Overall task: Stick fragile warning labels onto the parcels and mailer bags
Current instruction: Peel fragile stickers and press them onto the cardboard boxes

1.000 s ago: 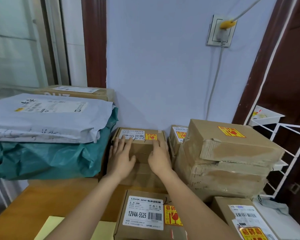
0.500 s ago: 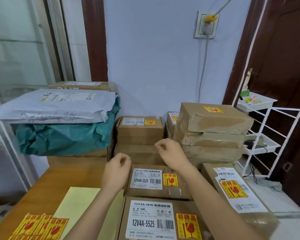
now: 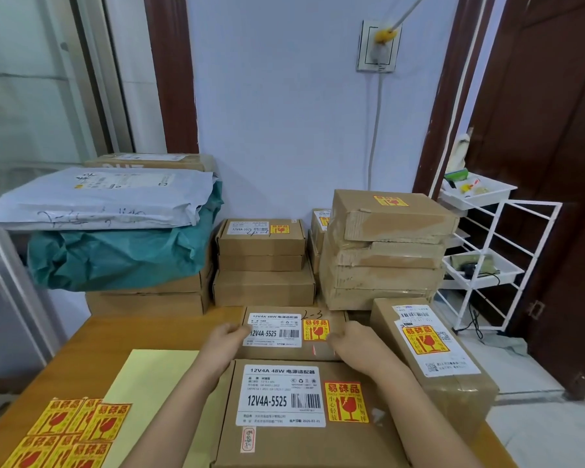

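Observation:
A flat brown box [image 3: 321,317] marked "12V4A-5525" lies mid-table with a yellow fragile label stuck on its top. My left hand [image 3: 224,342] grips its left edge and my right hand [image 3: 355,346] grips its right edge, fingers curled on the sides. A second, nearer box [image 3: 304,444] of the same kind carries its own fragile label. Loose yellow-and-red fragile labels [image 3: 68,430] lie at the table's front left. A grey mailer bag [image 3: 105,201] and a teal mailer bag [image 3: 115,258] sit stacked at back left.
Labelled boxes are stacked against the wall: a centre stack [image 3: 262,261] and a taller right stack [image 3: 385,251]. Another labelled parcel [image 3: 460,386] lies at the table's right edge. A pale yellow sheet [image 3: 139,376] lies on the wooden table [image 3: 92,349]. A white wire rack [image 3: 487,258] stands right.
Both hands left the small box on the centre stack, drew back toward me and now hold the sides of the mid-table box. The view tilted down, showing the loose labels.

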{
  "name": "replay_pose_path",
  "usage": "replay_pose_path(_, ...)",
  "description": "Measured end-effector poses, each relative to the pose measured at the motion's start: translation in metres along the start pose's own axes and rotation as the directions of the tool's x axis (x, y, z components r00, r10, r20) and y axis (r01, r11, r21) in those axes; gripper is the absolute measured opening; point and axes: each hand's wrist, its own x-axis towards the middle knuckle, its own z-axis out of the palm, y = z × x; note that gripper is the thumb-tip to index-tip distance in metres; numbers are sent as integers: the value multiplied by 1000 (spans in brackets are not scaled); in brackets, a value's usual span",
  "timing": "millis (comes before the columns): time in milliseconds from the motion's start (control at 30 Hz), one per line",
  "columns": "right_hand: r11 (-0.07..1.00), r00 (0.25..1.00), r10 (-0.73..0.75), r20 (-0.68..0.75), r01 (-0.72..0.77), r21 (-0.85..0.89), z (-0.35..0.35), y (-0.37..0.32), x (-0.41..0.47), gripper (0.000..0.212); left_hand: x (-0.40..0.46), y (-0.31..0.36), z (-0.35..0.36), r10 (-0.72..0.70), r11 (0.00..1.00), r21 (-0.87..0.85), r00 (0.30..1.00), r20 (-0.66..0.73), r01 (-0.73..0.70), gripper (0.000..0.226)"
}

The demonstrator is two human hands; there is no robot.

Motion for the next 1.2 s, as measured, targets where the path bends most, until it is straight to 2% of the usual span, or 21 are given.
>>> replay_pose_path(167, 995, 998, -10, 59, 4, 97, -4, -5, 1, 25, 1, -3, -3, -21, 999, -36, 999, -35, 20, 27)
replay_pose_path(367, 980, 995, 19, 98, -38, 193, 1, -13, 9, 22, 4, -5, -13, -25, 994, -110, 984, -177, 5, 34)
replay_pose_path(533, 973, 993, -43, 107, 18, 230, 4, -26, 10, 25, 3, -8, -26, -9, 977, -206, 957, -289, -53, 36)
replay_pose_path(600, 968, 994, -73, 83, 51, 245, 3, -29, 10, 35, 2, -11, -31, -17, 964, -254, 940, -341, -74, 37)
replay_pose_path(733, 934, 992, -128, 10, 117, 338, 0, -36, 7, 30, 0, -13, -34, -51, 935, -340, 908, -415, -103, 35)
replay_pose_path(900, 809, 980, -167, -107, 199, 553, -6, -37, 7, 39, 2, -6, -35, -109, 878, -471, 925, -364, -82, 40)
replay_pose_path(1067, 764, 955, -203, -215, 292, 575, -8, -41, 12, 43, 11, 8, -31, -120, 852, -520, 945, -306, -60, 27)
replay_pose_path(1200, 801, 911, -221, -349, 373, 468, -7, -50, 19, 53, 16, 27, -27, -132, 806, -590, 952, -276, -59, 18)
